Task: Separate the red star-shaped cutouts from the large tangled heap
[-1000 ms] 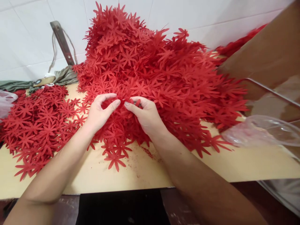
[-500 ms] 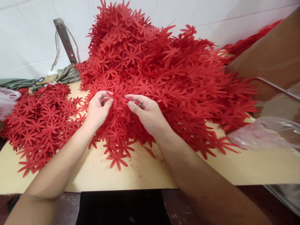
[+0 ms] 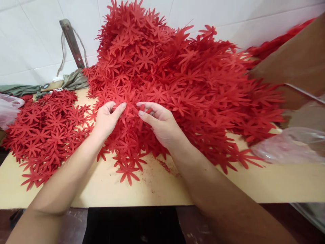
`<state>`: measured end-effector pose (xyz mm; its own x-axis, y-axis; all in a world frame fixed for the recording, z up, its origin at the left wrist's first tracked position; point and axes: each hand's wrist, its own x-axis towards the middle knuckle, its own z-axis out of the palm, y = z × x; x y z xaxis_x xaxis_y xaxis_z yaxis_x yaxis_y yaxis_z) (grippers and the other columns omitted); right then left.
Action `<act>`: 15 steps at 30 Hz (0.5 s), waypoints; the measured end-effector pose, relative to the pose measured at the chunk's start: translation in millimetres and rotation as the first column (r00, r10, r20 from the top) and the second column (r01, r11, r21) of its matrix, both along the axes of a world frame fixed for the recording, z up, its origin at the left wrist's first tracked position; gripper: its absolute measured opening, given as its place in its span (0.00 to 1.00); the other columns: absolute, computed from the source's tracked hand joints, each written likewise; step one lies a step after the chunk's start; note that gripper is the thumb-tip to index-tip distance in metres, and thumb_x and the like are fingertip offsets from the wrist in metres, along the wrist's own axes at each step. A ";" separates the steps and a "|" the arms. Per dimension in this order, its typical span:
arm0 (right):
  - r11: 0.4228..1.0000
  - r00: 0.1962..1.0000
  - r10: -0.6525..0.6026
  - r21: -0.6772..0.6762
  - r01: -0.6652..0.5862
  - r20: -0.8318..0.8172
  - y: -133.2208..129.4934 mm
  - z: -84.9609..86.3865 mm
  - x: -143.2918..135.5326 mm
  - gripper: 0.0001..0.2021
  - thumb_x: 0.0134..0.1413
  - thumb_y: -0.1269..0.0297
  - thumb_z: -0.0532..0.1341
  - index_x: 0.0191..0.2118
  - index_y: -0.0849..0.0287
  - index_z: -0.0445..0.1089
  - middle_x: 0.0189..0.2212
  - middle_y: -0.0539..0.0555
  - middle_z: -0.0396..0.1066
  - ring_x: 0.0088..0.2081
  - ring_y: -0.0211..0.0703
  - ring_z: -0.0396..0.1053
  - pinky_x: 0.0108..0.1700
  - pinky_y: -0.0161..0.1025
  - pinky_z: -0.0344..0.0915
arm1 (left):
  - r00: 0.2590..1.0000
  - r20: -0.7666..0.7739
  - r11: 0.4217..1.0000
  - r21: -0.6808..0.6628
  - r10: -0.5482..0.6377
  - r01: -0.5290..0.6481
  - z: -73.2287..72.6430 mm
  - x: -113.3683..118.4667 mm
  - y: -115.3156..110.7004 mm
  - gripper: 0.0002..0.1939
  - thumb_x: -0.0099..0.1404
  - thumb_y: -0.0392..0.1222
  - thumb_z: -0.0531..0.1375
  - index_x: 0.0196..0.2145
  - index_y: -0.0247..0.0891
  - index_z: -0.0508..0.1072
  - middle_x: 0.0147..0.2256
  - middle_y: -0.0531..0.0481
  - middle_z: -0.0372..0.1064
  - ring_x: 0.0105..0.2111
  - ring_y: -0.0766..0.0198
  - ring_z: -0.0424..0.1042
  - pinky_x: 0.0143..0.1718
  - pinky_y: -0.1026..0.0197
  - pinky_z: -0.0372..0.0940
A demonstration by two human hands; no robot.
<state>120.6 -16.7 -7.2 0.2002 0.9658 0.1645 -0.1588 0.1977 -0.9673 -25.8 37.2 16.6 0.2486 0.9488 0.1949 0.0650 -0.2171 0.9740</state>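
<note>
Between my two hands is a red flower-shaped cutout (image 3: 132, 107) with narrow petals; its edges blend into the red ones behind it. My left hand (image 3: 108, 118) is closed, its thumb pressed on the cutout's left side. On the other side my right hand (image 3: 162, 124) pinches red petals between thumb and curled fingers. Whether these petals belong to the same cutout is hard to make out. Behind and beneath both hands rises a large heap of matching red flower cutouts (image 3: 152, 67).
A lower pile of red cutouts (image 3: 48, 132) lies at the left on the pale tabletop (image 3: 101, 189). Brown cardboard (image 3: 299, 57) and a clear plastic bag (image 3: 286, 145) stand at the right. Against the tiled wall are a metal bar (image 3: 72, 44) and a green-grey cloth (image 3: 74, 79).
My left thumb has moved up and right onto the cutout. My right hand keeps nearly the same pinch. The whole view has shifted slightly.
</note>
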 end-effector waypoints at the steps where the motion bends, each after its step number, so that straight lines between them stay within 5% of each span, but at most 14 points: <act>1: 1.000 1.000 0.002 0.004 -0.002 0.010 -0.2 0.2 0.3 0.21 0.38 0.54 0.70 0.40 0.56 0.71 0.26 0.46 0.62 0.27 0.31 0.56 0.31 0.34 0.59 | 1.000 -0.012 1.000 0.006 -0.003 0.003 -1.3 -0.3 0.4 0.19 0.57 0.48 0.65 0.19 0.37 0.61 0.17 0.58 0.58 0.19 0.73 0.54 0.23 0.66 0.51; 7: 0.999 0.999 -0.025 0.034 0.024 0.044 -1.0 0.1 2.7 0.23 0.38 0.54 0.70 0.42 0.56 0.71 0.25 0.44 0.60 0.27 0.31 0.58 0.35 0.35 0.62 | 1.000 -0.024 0.997 0.078 0.012 -0.010 -6.0 0.8 0.8 0.24 0.52 0.51 0.67 0.17 0.37 0.56 0.16 0.61 0.51 0.18 0.75 0.49 0.22 0.67 0.49; 15: 0.994 0.994 0.099 -0.034 -0.100 -0.042 -1.4 0.1 2.9 0.25 0.38 0.49 0.70 0.43 0.56 0.70 0.25 0.45 0.62 0.27 0.31 0.58 0.30 0.34 0.61 | 0.998 0.044 0.996 0.079 -0.045 0.042 -14.7 0.7 9.6 0.08 0.54 0.41 0.64 0.31 0.35 0.72 0.29 0.53 0.72 0.30 0.69 0.69 0.37 0.66 0.63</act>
